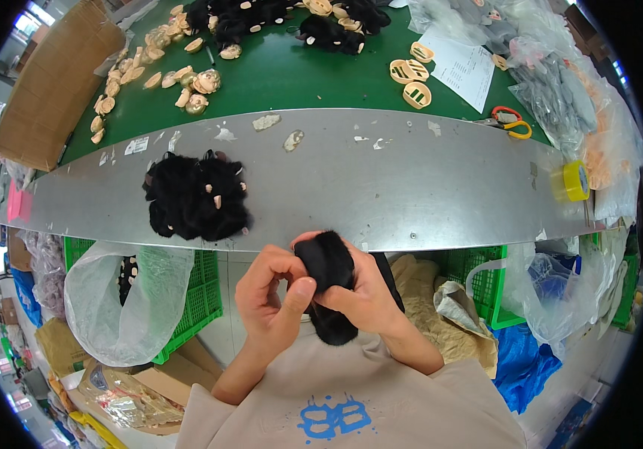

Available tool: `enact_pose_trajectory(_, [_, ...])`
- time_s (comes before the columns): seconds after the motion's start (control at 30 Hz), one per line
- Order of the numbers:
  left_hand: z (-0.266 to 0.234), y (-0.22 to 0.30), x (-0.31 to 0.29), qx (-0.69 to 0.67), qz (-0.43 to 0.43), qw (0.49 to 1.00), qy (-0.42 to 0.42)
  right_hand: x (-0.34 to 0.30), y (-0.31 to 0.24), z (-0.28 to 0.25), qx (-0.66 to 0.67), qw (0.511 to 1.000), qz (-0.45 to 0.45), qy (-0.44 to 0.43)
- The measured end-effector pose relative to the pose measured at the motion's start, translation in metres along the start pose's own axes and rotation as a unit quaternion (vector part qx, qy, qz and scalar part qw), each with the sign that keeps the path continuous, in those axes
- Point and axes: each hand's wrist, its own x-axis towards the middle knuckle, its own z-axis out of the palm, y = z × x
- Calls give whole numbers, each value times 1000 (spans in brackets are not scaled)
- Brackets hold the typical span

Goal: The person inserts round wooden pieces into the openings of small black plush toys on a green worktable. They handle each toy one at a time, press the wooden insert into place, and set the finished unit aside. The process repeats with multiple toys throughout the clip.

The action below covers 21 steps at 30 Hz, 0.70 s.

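A black furry piece, like a soft toy part, is held between my two hands just off the near edge of the metal table. My left hand pinches its left side with thumb and forefinger. My right hand wraps round its right side, thumb across the front. The lower end of the fur hangs below my fingers. Left of my hands, a pile of similar black furry pieces with small pinkish parts lies on the metal surface.
Beige plastic shells and more black furry pieces lie on the green surface. Scissors and yellow tape are at the right. A white paper sheet lies behind. Bag-lined green crates stand below the table.
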Motion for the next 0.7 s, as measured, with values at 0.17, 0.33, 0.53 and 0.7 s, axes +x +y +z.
enact_pose_trajectory(0.17, [-1, 0, 0, 29, 14, 999, -10, 1, 3, 4, 16, 999, -18, 23])
enact_pose_trajectory(0.33, [5, -6, -4, 76, 19, 996, 33, 2, 7, 2, -83, 995, -14, 63])
enact_pose_trajectory(0.53, [9, -10, -6, 79, 46, 993, 68, 2, 13, 0, -97, 992, -5, 83])
enact_pose_trajectory(0.7, [-8, -1, 11, 118, 109, 987, 4, 1, 3, -10, 193, 976, 100, 9])
